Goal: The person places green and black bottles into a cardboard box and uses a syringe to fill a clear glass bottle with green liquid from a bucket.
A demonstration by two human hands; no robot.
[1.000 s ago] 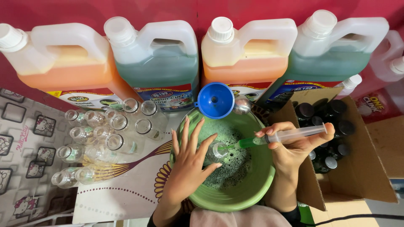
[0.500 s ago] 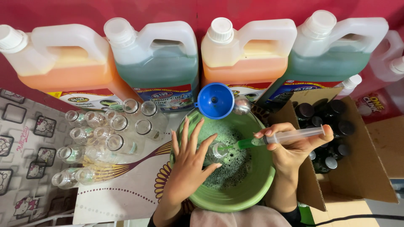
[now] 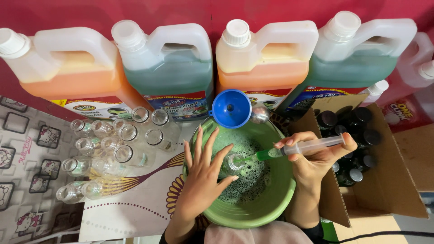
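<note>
While the head cam looks straight down, the left hand (image 3: 203, 180) rests over a green bowl (image 3: 271, 212) w/ fingers spread wide and mostly straight; thumb and forefinger pinch a small clear bottle (image 3: 231, 163), held tilted inside the bowl above foamy green liquid. Right hand (image 3: 312, 160) is curled around a syringe (image 3: 298, 148), fingers wrapped on the barrel and thumb at the plunger end; the syringe lies nearly level, its tip at the bottle's mouth, green liquid showing in the front part of the barrel. Bowl sits at centre-bottom on a patterned mat (image 3: 131, 203), just in front of the person. A blue funnel (image 3: 231, 108) sits at the bowl's far rim, wide end up, w/ a small shiny round thing just to its right, too unclear to name. Left of the bowl approx a dozen empty clear bottles (image 3: 113, 149) lie clustered on the mat, mouths toward the cam, no caps. Right of the bowl an open cardboard box (image 3: 384, 180) holds dark bottle caps (image 3: 357, 119), touching the right wrist's side. Along the back, against a red wall, four big white jugs stand in a row: orange jug (image 3: 77, 77), green jug (image 3: 172, 72), second orange jug (image 3: 262, 63), second green jug (image 3: 357, 63), all capped; a pale pink jug (image 3: 416, 68) is partly cut off at far right.
</note>
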